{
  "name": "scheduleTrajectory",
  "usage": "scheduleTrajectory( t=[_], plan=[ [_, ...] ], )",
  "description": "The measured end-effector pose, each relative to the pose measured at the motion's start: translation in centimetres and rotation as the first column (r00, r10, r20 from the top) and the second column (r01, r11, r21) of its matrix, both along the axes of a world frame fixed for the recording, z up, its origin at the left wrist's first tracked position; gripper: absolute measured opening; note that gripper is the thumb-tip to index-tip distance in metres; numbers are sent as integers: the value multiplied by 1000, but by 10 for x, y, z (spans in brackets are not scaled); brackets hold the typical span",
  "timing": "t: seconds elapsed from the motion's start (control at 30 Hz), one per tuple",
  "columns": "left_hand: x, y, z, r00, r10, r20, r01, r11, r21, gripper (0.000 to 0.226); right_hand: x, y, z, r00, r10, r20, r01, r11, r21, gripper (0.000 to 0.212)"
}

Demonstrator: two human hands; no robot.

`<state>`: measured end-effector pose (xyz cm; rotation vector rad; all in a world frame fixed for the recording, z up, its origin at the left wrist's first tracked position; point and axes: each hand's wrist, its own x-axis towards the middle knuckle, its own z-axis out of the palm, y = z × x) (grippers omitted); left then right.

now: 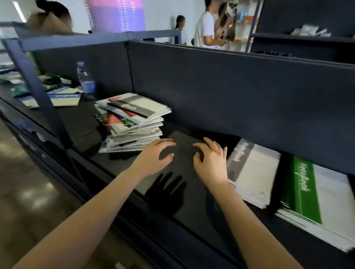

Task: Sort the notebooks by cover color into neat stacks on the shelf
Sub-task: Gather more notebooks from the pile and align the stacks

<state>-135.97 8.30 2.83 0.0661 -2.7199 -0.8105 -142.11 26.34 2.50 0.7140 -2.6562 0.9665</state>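
Dark shelving fills the view, with a long black shelf (184,138) running from far left to near right under a dark back panel (234,92), and several people (206,28) standing in the bright room beyond it. At the far left, behind a blue upright post (36,93), loose papers and envelopes (63,99) lie scattered on the shelf, and a clear water bottle (85,78) stands upright just right of them against the panel. Right of the bottle sits an untidy mixed pile of notebooks (132,122), its covers fanned at different angles, with grey, red and green bands showing among the white. The left hand (153,157) hovers over the bare shelf just beside the lower right corner of that pile, its fingers loosely curled and holding nothing; its shadow falls on the surface below. The right hand (210,163) hangs close beside it, fingers likewise bent and holding nothing, with bare shelf between the two. Whether its outer edge touches the next stack cannot be told. That grey-banded stack (253,173) lies flat just right of the hand, "Notebook" printed along the band of its top cover. Nearest and furthest right, a green-banded stack (319,199) lies flat beside the grey one, with a narrow dark gap between them.
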Motion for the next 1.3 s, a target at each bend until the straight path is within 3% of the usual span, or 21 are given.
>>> scheduleTrajectory(
  t=[0.23, 0.53, 0.7, 0.9, 1.07, 1.17, 1.3],
  plan=[
    [17, -90, -2, 999, 46, -18, -46, 999, 22, 35, 0, -86, 0, 998, 44, 41, -44, 999, 0, 39],
    [30, -154, -1, 955, 268, -127, -210, 913, 349, 27, -17, -172, 12, 982, 185, 24, -186, 983, 11, 38],
    [22, -158, -5, 933, 335, -130, -204, 793, 574, 33, -44, -197, 20, 967, 253, 27, -252, 967, -18, 38],
    [-1, -165, 5, 889, 438, -130, -237, 686, 688, 23, -84, -236, 35, 950, 313, 25, -313, 940, 134, 58],
    [-19, -169, 13, 823, 562, -82, -176, 389, 904, 18, -108, -260, 25, 929, 357, 100, -371, 890, 266, 58],
    [-23, -170, 8, 818, 572, -68, -201, 394, 897, 19, -113, -257, 23, 929, 367, 52, -369, 902, 225, 50],
    [-28, -170, 10, 809, 585, -56, -207, 373, 904, 19, -120, -255, 32, 931, 345, 120, -365, 886, 285, 36]
  ],
)
